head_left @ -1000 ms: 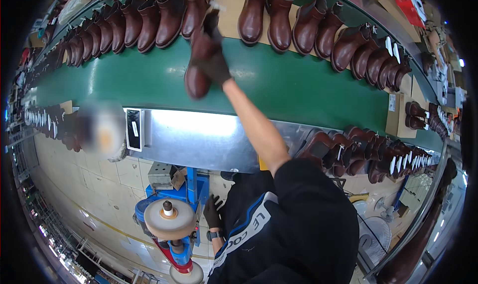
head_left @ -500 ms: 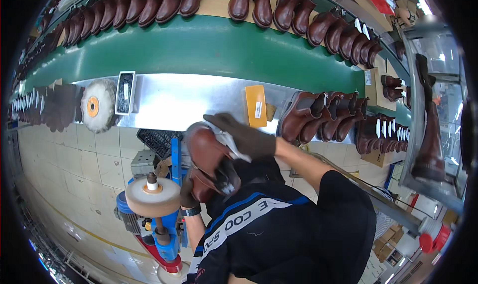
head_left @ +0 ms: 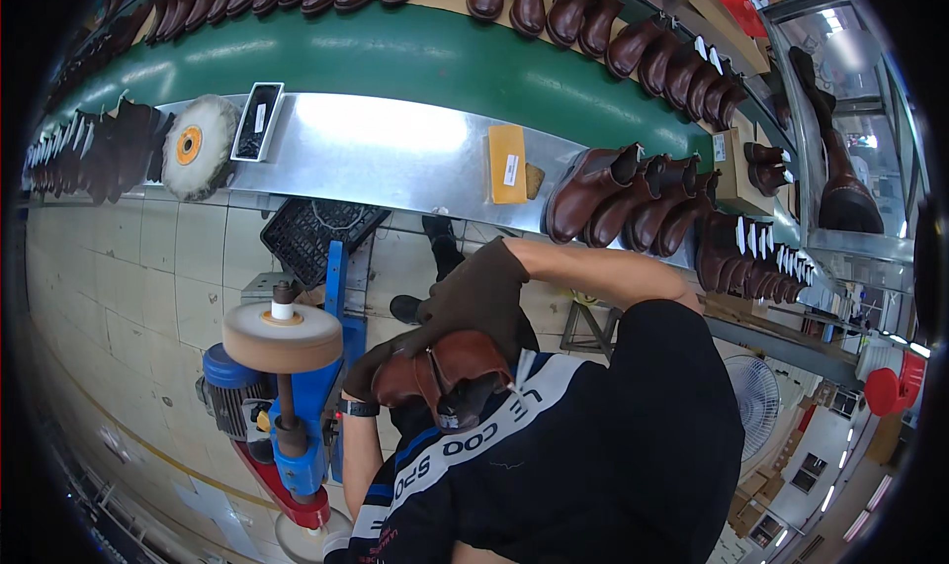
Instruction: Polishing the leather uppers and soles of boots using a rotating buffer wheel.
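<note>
The brown boot [head_left: 473, 354] is right of the buffing wheel [head_left: 282, 335], held between gloved hands: the right hand [head_left: 476, 292] curls over its far side; the left hand [head_left: 366, 374] touches its wheel-side end, its finger closure hidden. A black crate [head_left: 297, 233] sits beyond the wheel.

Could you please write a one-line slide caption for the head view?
Gloved left hand and gloved right hand hold a brown boot beside a machine's pale wheel.
</note>
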Demonstrator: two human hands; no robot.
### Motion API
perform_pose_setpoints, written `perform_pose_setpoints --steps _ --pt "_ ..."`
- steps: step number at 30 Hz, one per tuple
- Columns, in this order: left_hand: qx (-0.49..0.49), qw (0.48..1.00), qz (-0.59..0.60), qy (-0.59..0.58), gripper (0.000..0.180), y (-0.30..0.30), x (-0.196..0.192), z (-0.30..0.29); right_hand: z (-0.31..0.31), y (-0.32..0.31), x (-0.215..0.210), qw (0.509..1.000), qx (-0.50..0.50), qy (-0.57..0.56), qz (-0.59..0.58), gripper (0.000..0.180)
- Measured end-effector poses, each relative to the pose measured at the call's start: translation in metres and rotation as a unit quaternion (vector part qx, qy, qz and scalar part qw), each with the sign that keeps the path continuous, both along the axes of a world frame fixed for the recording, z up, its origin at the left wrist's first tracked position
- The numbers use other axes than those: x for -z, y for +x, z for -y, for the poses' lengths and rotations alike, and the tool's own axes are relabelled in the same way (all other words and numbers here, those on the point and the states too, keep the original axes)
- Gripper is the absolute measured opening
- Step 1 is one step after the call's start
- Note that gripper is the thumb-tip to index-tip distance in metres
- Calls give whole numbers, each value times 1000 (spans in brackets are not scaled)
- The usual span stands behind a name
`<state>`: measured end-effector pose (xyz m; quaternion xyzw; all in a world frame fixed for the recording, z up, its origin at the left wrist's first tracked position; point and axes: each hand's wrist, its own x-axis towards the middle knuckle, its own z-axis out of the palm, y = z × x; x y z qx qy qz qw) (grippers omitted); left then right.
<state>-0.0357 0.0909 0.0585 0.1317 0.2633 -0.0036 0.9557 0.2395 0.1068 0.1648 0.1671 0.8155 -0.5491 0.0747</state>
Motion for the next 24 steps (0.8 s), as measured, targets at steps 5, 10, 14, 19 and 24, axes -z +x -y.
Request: perform_pose_setpoints --steps 5,10,14,19,24 --pt "-328 938 -12 -110 48 11 -9 20 3 18 28 971 166 -164 -48 91" --pt "-286 896 -155 303 50 -1 46 34 36 -2 49 966 242 -83 -35 95" --pt "-385 913 -50 123 54 -5 82 44 63 -27 65 929 327 -154 -84 82" --pt "-301 864 -190 355 42 -3 138 53 84 -69 123 626 528 -561 -120 42" --pt "-186 650 -410 612 22 6 211 44 75 -119 160 435 616 -629 -189 36"
